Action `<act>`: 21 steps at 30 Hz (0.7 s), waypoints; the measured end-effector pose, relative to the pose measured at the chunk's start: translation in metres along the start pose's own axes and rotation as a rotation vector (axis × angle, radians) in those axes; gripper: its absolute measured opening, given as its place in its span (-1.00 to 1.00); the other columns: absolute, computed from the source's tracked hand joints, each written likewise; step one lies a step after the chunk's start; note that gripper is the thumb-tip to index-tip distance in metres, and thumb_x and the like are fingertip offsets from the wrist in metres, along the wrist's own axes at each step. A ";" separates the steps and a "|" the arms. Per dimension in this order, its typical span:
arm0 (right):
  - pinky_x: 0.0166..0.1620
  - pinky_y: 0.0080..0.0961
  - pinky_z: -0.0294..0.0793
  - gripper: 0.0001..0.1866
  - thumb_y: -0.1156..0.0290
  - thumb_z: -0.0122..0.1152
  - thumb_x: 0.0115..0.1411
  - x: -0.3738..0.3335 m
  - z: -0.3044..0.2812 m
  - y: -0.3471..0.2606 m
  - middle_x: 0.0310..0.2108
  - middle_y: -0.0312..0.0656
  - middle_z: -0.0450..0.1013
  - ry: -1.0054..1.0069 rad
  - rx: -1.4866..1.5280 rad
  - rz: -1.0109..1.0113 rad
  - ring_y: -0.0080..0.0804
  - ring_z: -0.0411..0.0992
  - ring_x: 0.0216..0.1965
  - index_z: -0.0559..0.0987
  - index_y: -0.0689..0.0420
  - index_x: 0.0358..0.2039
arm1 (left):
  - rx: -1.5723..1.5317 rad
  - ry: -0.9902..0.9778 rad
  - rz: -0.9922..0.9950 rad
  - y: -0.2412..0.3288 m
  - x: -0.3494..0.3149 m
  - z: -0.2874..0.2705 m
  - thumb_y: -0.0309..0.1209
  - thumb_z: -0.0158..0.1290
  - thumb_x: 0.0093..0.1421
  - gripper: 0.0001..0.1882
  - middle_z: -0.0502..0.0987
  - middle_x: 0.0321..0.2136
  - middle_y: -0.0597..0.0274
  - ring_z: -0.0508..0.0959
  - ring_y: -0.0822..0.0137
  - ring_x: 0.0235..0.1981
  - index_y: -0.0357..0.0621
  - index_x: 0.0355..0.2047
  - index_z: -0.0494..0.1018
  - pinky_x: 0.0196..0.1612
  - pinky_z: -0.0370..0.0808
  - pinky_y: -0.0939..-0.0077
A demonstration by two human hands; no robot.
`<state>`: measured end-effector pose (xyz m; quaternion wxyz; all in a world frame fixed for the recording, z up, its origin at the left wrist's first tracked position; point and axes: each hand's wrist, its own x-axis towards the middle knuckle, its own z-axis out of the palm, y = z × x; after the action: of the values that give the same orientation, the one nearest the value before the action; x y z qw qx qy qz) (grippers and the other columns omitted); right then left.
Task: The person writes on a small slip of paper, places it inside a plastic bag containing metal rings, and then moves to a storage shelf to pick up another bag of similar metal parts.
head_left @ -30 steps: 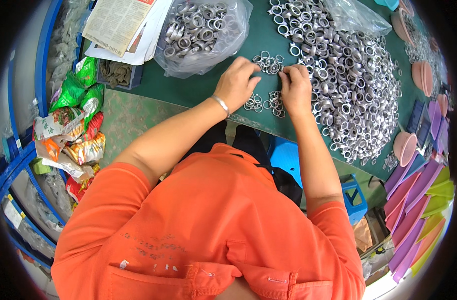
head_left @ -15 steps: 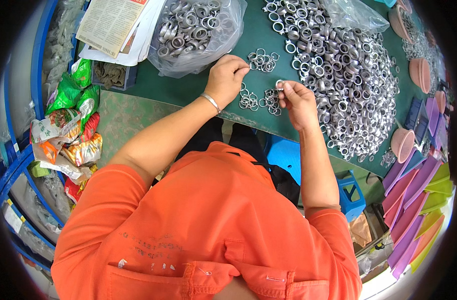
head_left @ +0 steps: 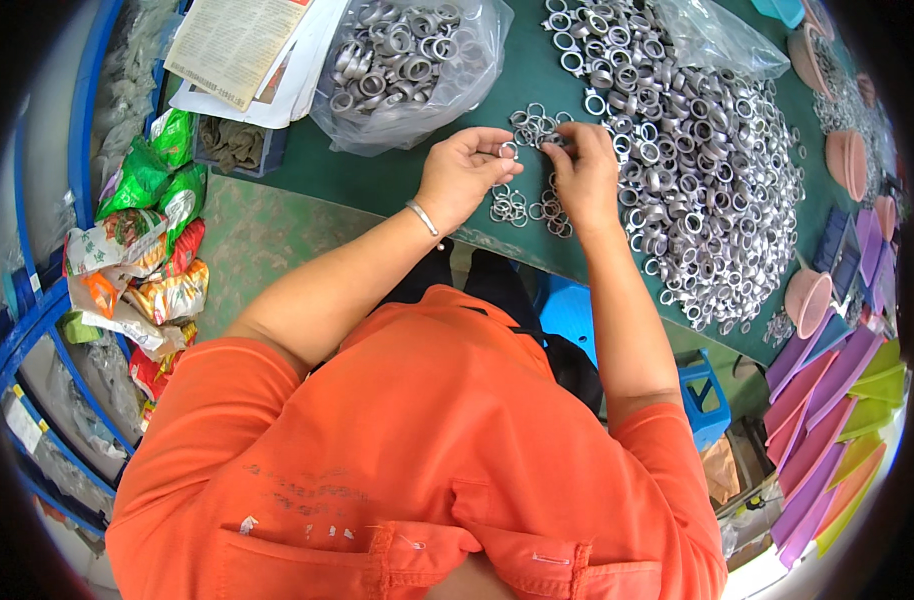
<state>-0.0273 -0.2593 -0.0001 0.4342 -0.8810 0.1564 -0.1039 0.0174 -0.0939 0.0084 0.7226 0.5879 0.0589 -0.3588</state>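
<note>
Green table [head_left: 527, 60], metal rings pretty much everywhere on it. The person's left hand [head_left: 465, 180] is pinching one ring [head_left: 509, 150] between thumb and fingertips, just left of a loose cluster [head_left: 533, 120] of similar rings. The right hand [head_left: 585, 180] is on the other side, fingers bent and tips down at that cluster's right edge. Can't tell if it's got hold of a ring, since the fingers cover the spot.

Two more little groups sit nearer the table's front edge: a left group [head_left: 508, 206] and a right group [head_left: 550, 216], the second partly behind the right hand. Then there's the big pile [head_left: 702, 180], a massive heap just right of the right hand, with a clear bag [head_left: 722, 40] lying at its far end. Another clear bag [head_left: 482, 75], beyond the left hand, is full of chunkier rings. Left of that are some papers [head_left: 239, 45] and a box [head_left: 272, 150] with a cloth [head_left: 230, 142] in it. Pink bowl [head_left: 809, 300] off to the right, past the pile.
</note>
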 end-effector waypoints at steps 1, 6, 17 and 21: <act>-0.39 -0.44 0.43 -0.80 0.58 0.29 -0.07 -0.001 -0.001 0.006 -0.42 -0.10 0.39 0.021 -0.007 0.010 -0.25 0.42 -0.46 0.51 0.24 -0.38 | -0.009 0.012 -0.010 0.002 -0.001 0.002 -0.65 0.04 0.11 -0.66 0.48 -0.27 0.13 0.57 0.27 -0.23 -0.37 -0.06 0.35 -0.19 0.54 0.56; -0.41 -0.59 0.44 -0.88 0.55 0.23 0.04 -0.012 -0.013 0.003 -0.47 -0.18 0.49 -0.020 0.413 0.484 -0.54 0.45 -0.50 0.56 0.26 -0.36 | -0.081 0.004 -0.042 0.005 -0.003 0.000 -0.63 0.02 0.13 -0.65 0.49 -0.26 0.12 0.57 0.24 -0.20 -0.38 -0.04 0.35 -0.17 0.54 0.56; -0.24 -0.36 0.41 -0.93 0.57 0.22 -0.02 -0.032 -0.023 0.004 -0.38 -0.15 0.44 -0.144 -0.078 -0.132 -0.16 0.41 -0.32 0.57 0.18 -0.46 | 0.793 -0.085 0.270 -0.007 -0.014 -0.013 -0.54 0.12 -0.02 -0.87 0.47 -0.43 0.13 0.50 0.25 -0.51 -0.20 -0.39 0.53 -0.38 0.46 0.47; -0.25 -0.33 0.40 -0.88 0.56 0.19 0.01 -0.024 -0.014 0.003 -0.39 -0.15 0.41 -0.045 -0.117 -0.153 -0.15 0.40 -0.32 0.55 0.17 -0.38 | 0.884 -0.033 0.406 0.000 -0.007 -0.007 -0.52 0.12 -0.01 -0.87 0.43 -0.39 0.13 0.50 0.15 -0.41 -0.21 -0.39 0.50 -0.32 0.46 0.38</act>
<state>-0.0542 -0.2627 0.0048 0.3762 -0.9163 0.0847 -0.1076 0.0143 -0.0846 0.0098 0.4600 0.8324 -0.2264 -0.2104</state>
